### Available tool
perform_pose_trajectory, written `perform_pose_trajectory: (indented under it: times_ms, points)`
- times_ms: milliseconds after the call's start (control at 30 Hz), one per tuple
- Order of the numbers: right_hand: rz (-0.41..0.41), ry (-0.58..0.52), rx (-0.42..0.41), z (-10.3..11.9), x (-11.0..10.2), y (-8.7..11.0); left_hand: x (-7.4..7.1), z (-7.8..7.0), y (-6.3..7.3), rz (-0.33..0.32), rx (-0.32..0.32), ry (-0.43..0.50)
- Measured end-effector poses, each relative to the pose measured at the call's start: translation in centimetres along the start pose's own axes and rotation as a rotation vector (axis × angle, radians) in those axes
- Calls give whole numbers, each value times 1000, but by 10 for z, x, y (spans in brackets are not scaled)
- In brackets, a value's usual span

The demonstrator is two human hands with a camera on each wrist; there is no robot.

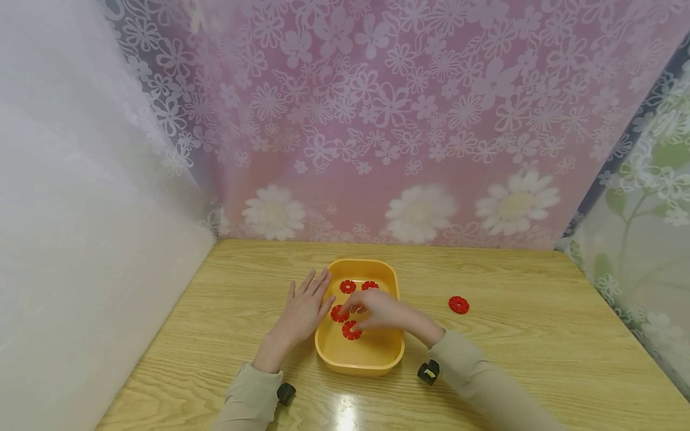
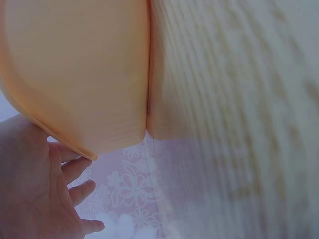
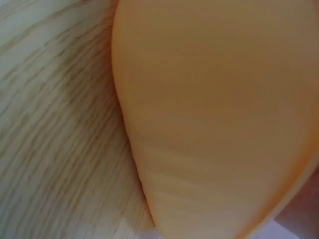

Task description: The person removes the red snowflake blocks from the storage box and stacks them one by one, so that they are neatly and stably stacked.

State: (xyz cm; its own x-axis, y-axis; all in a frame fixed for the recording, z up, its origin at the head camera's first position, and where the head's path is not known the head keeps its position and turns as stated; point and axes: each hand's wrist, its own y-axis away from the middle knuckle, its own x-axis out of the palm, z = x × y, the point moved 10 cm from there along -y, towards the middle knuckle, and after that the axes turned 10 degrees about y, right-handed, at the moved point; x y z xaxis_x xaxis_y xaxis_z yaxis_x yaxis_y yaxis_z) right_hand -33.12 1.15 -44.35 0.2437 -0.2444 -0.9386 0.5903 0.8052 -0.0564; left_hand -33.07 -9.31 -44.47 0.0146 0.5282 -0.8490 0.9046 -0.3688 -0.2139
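Observation:
A yellow plastic tub (image 1: 360, 366) stands on the table, with several red notched discs (image 1: 347, 287) with centre holes lying on its floor. My left hand (image 1: 303, 311) rests along the tub's left rim, its fingers straight and spread. In the left wrist view the same hand (image 2: 47, 179) lies against the edge of the tub (image 2: 89, 74). My right hand (image 1: 380, 310) reaches over the right rim into the tub. Its fingers bend down, thumb apart from them, with the fingertips right at a notched disc (image 1: 339, 313) and the thumb tip at a nearer disc (image 1: 351, 331).
To the right of the tub, a red ring-like disc (image 1: 459, 304) lies on the wood-grain table (image 1: 517, 347). A pink flowered curtain (image 1: 366, 149) hangs behind the table's far edge. A pale wall (image 1: 97, 209) borders the left side. Black wrist straps (image 1: 428, 372) sit by both cuffs.

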Motion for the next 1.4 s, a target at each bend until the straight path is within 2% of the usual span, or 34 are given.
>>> perform_pose_trajectory:
  times_ms: [233, 567, 867, 1167, 1400]
  points:
    - [83, 84, -1, 4, 16, -3, -2, -3, 0, -6, 11, -6]
    - [83, 187, -52, 10, 20, 0, -3, -3, -1, -11, 13, -8]
    - [117, 193, 16, 9, 22, 1, -5, -4, -1, -14, 15, 14]
    - [68, 129, 40, 10, 13, 5, -4, -4, 0, -13, 19, -9]
    - [-29, 81, 42, 10, -7, 13, -2, -2, 0, -10, 17, -12]
